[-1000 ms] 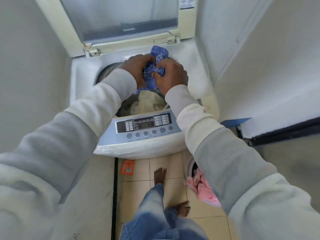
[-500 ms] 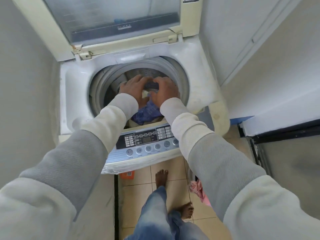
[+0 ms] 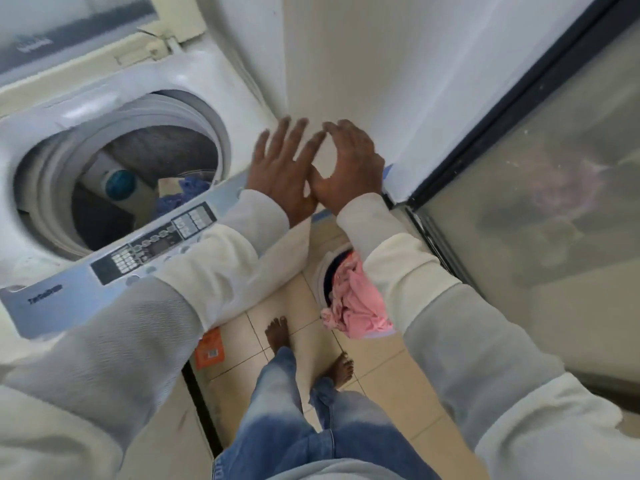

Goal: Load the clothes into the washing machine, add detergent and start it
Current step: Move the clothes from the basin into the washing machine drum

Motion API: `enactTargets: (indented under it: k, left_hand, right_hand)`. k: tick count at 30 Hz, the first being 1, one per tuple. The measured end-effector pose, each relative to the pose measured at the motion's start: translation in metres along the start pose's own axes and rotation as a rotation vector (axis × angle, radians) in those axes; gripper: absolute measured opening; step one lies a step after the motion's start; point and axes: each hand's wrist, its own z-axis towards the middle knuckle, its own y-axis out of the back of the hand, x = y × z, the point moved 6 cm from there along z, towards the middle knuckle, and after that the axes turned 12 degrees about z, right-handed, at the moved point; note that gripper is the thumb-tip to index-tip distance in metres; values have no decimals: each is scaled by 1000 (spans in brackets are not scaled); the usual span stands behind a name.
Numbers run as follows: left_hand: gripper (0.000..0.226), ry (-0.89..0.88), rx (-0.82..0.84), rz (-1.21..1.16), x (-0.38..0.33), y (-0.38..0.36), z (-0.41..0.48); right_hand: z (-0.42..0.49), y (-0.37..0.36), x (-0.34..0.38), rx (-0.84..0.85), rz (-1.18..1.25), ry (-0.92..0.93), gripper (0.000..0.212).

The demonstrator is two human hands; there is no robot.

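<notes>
Head view: nearest, pink clothes (image 3: 356, 303) wait in the basket (image 3: 323, 269) on the floor, so loading looks only partly done, with detergent and start left to do. The left hand (image 3: 280, 168) and right hand (image 3: 349, 168) hang empty, fingers spread, just beside the drum opening. Beyond, a blue garment (image 3: 194, 188) lies inside the washing machine (image 3: 194, 81) under its raised lid (image 3: 86, 26).
</notes>
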Motion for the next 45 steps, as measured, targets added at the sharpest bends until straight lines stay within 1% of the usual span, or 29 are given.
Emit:
enactTargets:
  k: [2,4,8,12,15,18,22,24,25,27,28,31,33,35,37,39,41,42,43,45]
  left_hand:
    - [76,-70,19,-29,-45,-18,0]
    - [76,-100,95,-23,-79,-45,-5]
    - [93,-173,311,51,-122,-110,-15]
    - [114,-301,517,107,-151,-179,-27]
    - [116,-403,600,180,-172,-220,-34]
    - [113,-480,687,264,-186,-276,-41]
    - [124,-504,768,301,-209,-377,-48]
    - [128,-513,802,286,-224,-412,-53]
    - [132,-505,805,249,-233,-428,-55]
    - [139,-500,744,173,-249,-453,-58]
    - [140,-508,709,176,-254,-461,-60]
    - [130,-550,712,189,-268,-484,-64]
    - [124,-590,712,222,-275,-489,-66]
    - [116,-580,700,181,-278,-492,-68]
    - [104,-497,786,87,-276,-491,-73]
    - [86,-458,896,1,-276,-489,-82]
    - [65,-436,873,-73,-273,-474,-87]
    - [61,-428,830,-92,-270,-465,-89]
    - [62,-425,799,-98,-267,-459,-91]
    - [71,-372,803,-142,-261,-443,-95]
  right_hand:
    - [-19,19,-46,-2,29,-97,68]
    - [-40,30,-92,-6,40,-198,70]
    - [-85,34,-180,5,-23,-408,78]
    - [-134,15,-260,106,-87,-668,90]
    - [-172,-16,-307,240,-166,-789,105]
    - [-201,-55,-350,335,-193,-861,118]
    - [-223,-113,-413,415,-176,-907,130]
    - [-229,-137,-437,473,-188,-895,136]
    - [-231,-148,-450,501,-194,-889,138]
    - [-235,-166,-474,538,-210,-883,144]
    - [-236,-171,-482,546,-222,-881,146]
    - [-241,-189,-508,553,-203,-924,149]
    - [-244,-199,-513,553,-187,-933,144]
    - [-245,-207,-513,523,-171,-913,129]
    - [-248,-209,-507,472,-129,-892,106]
    - [-254,-206,-497,416,-6,-905,79]
    - [-261,-196,-480,352,112,-926,55]
    - [-264,-190,-470,326,145,-940,50]
    - [-267,-185,-460,308,178,-953,47]
    - [-267,-172,-434,278,236,-926,46]
